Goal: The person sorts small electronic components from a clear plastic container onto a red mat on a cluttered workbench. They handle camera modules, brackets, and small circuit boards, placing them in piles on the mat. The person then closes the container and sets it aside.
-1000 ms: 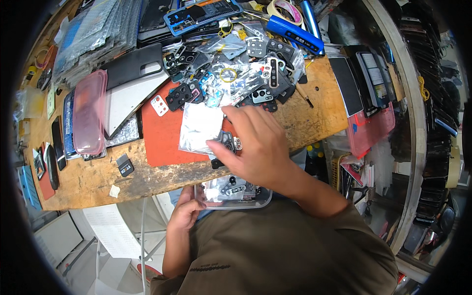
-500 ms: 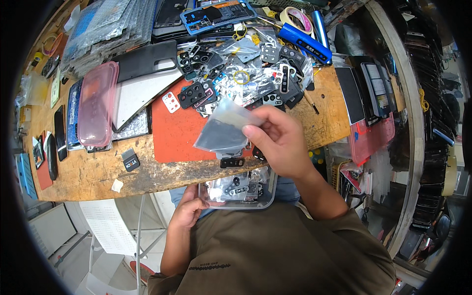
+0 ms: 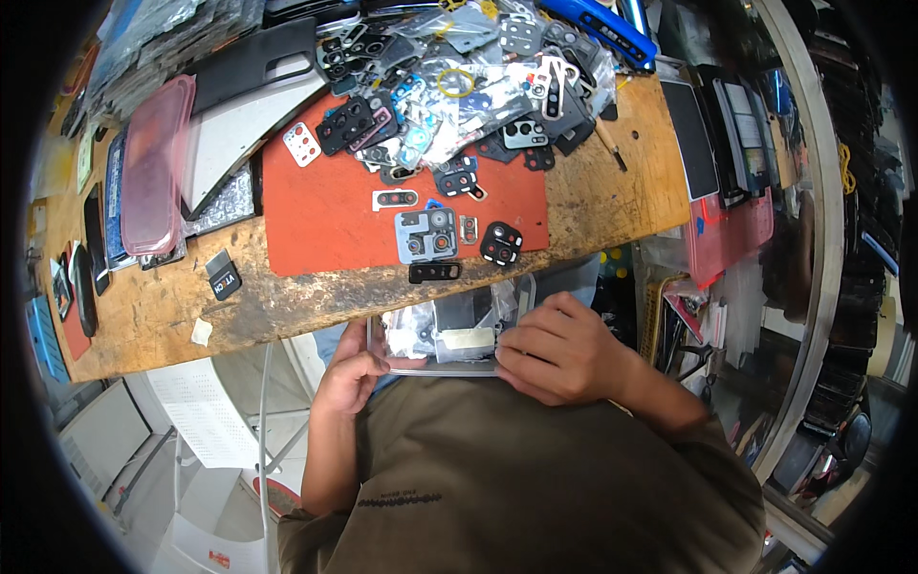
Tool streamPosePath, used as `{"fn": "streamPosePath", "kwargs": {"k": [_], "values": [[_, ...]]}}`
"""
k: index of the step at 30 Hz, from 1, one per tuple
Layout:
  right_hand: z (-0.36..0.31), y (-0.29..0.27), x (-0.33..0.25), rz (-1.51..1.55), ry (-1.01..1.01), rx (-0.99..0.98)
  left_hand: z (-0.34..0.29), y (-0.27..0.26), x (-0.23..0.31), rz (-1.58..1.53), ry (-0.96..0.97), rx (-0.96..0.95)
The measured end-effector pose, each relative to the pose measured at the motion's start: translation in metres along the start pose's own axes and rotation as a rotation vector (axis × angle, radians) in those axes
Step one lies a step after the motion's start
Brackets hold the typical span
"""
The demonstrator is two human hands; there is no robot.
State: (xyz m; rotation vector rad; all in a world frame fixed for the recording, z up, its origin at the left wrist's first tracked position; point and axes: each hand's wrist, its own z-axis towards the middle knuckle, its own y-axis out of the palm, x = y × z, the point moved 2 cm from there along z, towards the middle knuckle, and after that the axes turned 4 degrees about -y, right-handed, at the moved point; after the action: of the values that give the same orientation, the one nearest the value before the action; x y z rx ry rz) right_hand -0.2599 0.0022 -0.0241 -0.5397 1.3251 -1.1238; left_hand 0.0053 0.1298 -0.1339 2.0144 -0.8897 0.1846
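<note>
A clear plastic box (image 3: 435, 370) sits at my lap, just under the bench's front edge. My left hand (image 3: 346, 377) is closed on its left side, thumb over the rim. My right hand (image 3: 564, 352) has its fingers curled around the box's near right corner. Inside lies a small plastic bag (image 3: 457, 320) with dark contents and a pale label strip, on top of other bagged parts. Directly beyond the box, a black camera lens strip (image 3: 435, 273), a grey-blue camera frame (image 3: 427, 235) and a black square camera cover (image 3: 501, 244) lie at the bench edge.
An orange mat (image 3: 316, 230) covers the middle of the wooden bench (image 3: 612, 210). A heap of camera covers and bags (image 3: 469, 105) stands at its back. A pink translucent lid (image 3: 158, 172) leans at left; a screwdriver (image 3: 612, 148) lies right. A white chair (image 3: 206, 411) stands below left.
My right hand has brought the small bag down from above the mat into the box, and now rests at the box's right side. The view has shifted, showing more of the mat's parts.
</note>
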Motion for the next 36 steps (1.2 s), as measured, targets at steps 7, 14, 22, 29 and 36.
{"fn": "streamPosePath", "kwargs": {"k": [7, 14, 22, 29, 36], "values": [[0.012, 0.015, -0.012, 0.063, 0.033, -0.204, -0.004, 0.008, 0.003, 0.049, 0.016, -0.005], [0.03, -0.02, 0.019, -0.133, 0.316, 0.402, -0.003, 0.009, 0.0, 0.027, 0.034, -0.003], [0.037, -0.008, 0.002, -0.068, 0.23, 0.292, -0.002, 0.018, 0.003, 0.029, 0.012, -0.005], [0.065, -0.01, 0.026, -0.068, 0.203, 0.362, -0.001, 0.014, 0.004, 0.035, 0.004, -0.011], [0.094, 0.015, 0.009, -0.216, 0.173, 0.165, 0.0, 0.01, 0.005, 0.051, 0.057, 0.143]]}}
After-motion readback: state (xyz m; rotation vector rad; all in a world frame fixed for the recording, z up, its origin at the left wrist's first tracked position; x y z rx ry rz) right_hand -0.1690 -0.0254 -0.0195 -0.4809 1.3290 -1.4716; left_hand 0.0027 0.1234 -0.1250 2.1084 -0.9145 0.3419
